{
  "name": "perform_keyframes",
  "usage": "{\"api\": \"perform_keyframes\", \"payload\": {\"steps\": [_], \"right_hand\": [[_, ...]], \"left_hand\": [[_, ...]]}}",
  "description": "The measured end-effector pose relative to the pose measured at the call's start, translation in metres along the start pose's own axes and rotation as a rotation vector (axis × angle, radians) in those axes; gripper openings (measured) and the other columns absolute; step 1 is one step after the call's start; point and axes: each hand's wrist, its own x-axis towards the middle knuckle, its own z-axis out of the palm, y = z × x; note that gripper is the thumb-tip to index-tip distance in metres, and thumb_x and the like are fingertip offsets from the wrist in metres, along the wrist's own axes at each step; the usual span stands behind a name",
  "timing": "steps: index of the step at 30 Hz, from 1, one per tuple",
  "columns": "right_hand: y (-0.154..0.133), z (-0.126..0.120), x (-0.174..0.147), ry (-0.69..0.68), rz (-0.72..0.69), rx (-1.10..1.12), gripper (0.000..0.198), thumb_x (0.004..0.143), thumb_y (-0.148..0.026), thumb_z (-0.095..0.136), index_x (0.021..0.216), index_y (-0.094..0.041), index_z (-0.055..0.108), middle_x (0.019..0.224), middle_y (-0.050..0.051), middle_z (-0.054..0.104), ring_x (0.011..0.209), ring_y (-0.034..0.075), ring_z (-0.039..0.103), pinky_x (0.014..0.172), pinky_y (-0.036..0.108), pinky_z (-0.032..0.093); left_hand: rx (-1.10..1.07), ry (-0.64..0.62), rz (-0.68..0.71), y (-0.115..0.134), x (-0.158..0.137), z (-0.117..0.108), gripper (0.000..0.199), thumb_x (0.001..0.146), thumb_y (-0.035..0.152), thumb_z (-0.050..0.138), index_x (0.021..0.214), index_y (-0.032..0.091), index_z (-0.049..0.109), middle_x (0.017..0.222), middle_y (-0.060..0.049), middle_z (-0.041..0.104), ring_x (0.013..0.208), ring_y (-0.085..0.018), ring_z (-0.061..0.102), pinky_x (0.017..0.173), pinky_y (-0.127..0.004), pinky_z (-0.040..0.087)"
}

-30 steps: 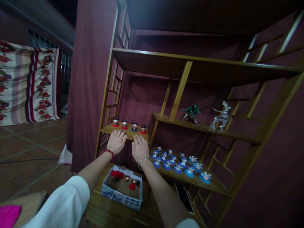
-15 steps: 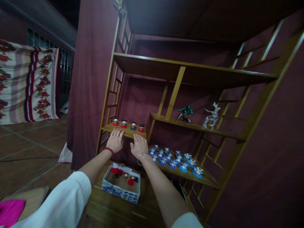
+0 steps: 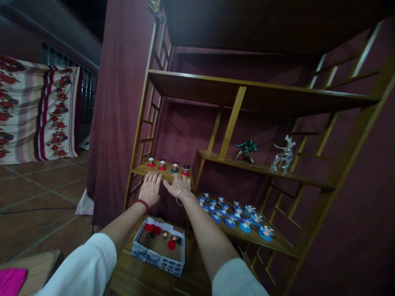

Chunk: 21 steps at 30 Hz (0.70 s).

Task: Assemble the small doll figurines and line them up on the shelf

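Several small dark-haired figurines (image 3: 162, 165) on red or dark round bases stand in a row on the small left shelf (image 3: 142, 167). My left hand (image 3: 150, 190) rests at this shelf's front edge, below the two leftmost figurines, its fingers stretched out and holding nothing. My right hand (image 3: 178, 184) lies flat at the same edge, fingers apart. Its fingertips come close to the dark-based figurine (image 3: 175, 166) and the rightmost red-based figurine (image 3: 186, 170); whether they touch, I cannot tell. Below the hands sits an open cardboard box (image 3: 157, 263) with loose figurine parts and red bases inside.
Rows of blue-based figurines (image 3: 230, 220) fill the lower right shelf. Above them stand a green figure (image 3: 246, 150) and a clear, glassy figure (image 3: 283, 154). A wooden upright (image 3: 233, 123) divides the shelves. A floral cloth (image 3: 58, 115) hangs at left.
My right hand has moved left and slightly up along the shelf edge, closer to my left hand. My left hand stays almost in place. The view has shifted a little.
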Motion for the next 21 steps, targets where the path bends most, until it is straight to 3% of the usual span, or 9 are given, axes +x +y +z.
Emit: {"api": "perform_keyframes", "payload": {"steps": [7, 14, 21], "right_hand": [[-0.001, -0.003, 0.014, -0.033, 0.012, -0.013, 0.072, 0.068, -0.068, 0.041, 0.116, -0.015, 0.046, 0.127, 0.016, 0.044, 0.118, 0.029, 0.033, 0.093, 0.041, 0.023], [0.006, -0.009, 0.024, -0.099, 0.003, 0.055, 0.069, 0.061, -0.067, 0.051, 0.11, -0.018, 0.048, 0.119, 0.011, 0.049, 0.118, 0.028, 0.034, 0.092, 0.037, 0.028], [0.009, -0.004, 0.033, -0.114, 0.035, 0.081, 0.07, 0.058, -0.068, 0.053, 0.108, -0.018, 0.049, 0.114, 0.013, 0.049, 0.117, 0.029, 0.035, 0.09, 0.039, 0.028]], "left_hand": [[-0.002, 0.02, -0.001, 0.0, 0.0, 0.003, 0.066, 0.059, 0.017, 0.05, 0.124, 0.01, 0.038, 0.128, -0.015, 0.043, 0.124, -0.029, 0.031, 0.107, -0.047, 0.015], [-0.012, 0.038, -0.023, 0.002, 0.0, 0.006, 0.064, 0.06, 0.016, 0.05, 0.123, 0.011, 0.039, 0.127, -0.015, 0.044, 0.123, -0.029, 0.032, 0.107, -0.049, 0.015], [0.002, 0.054, -0.031, 0.002, 0.001, 0.009, 0.062, 0.062, 0.015, 0.049, 0.123, 0.011, 0.04, 0.127, -0.014, 0.044, 0.123, -0.028, 0.032, 0.107, -0.047, 0.015]]}}
